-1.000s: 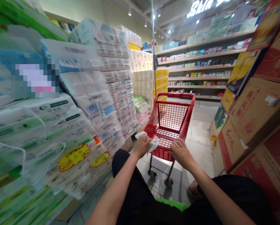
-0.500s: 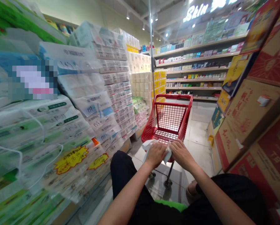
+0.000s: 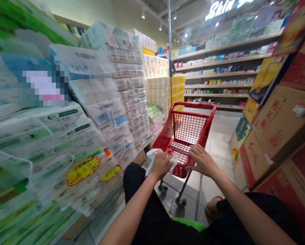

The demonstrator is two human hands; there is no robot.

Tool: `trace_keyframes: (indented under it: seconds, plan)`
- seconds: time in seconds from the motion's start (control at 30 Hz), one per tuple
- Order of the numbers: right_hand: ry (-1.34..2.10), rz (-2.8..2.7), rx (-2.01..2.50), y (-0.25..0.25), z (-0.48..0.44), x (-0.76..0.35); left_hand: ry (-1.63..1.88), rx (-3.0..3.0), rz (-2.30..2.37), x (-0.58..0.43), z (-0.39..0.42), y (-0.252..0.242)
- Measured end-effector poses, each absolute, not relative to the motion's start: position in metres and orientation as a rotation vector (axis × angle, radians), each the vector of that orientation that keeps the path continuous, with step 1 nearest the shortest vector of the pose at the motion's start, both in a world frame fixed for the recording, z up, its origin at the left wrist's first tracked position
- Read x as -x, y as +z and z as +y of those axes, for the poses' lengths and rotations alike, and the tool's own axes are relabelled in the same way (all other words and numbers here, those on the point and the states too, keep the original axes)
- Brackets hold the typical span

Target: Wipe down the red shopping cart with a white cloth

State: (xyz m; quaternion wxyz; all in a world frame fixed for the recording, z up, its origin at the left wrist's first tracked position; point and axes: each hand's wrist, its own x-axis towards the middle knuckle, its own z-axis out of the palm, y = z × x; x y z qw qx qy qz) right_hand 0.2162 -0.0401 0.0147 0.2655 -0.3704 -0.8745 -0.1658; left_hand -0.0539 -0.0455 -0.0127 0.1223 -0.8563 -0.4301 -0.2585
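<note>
cloth (image 3: 150, 158) slid left along the cart (image 3: 191, 105) rim, bunched under left fingers (image 3: 166, 157).

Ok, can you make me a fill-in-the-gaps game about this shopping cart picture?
1. The cart is coloured ___.
2. The left hand holds a white ___ at the cart's near rim.
3. The right hand rests on that rim, holding ___.
4. The tissue packs are stacked on the person's ___ side.
Missing words: red; cloth; nothing; left.
</note>
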Motion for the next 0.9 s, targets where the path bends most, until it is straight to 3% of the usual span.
trace_keyframes:
  seconds: [0.33,0.63,0.9]
  plan:
    - [-0.346,-2.279,1.039,0.003,-0.039,-0.188,-0.848,2.335,-1.394,-0.012,-0.072,-0.025]
    - [-0.219,-2.276,0.925,0.003,-0.045,-0.202,-0.635,2.640,-1.051,0.047,-0.053,-0.018]
    - [-0.198,-2.284,0.945,0.005,-0.051,-0.209,-0.681,2.599,-1.147,0.092,-0.029,-0.014]
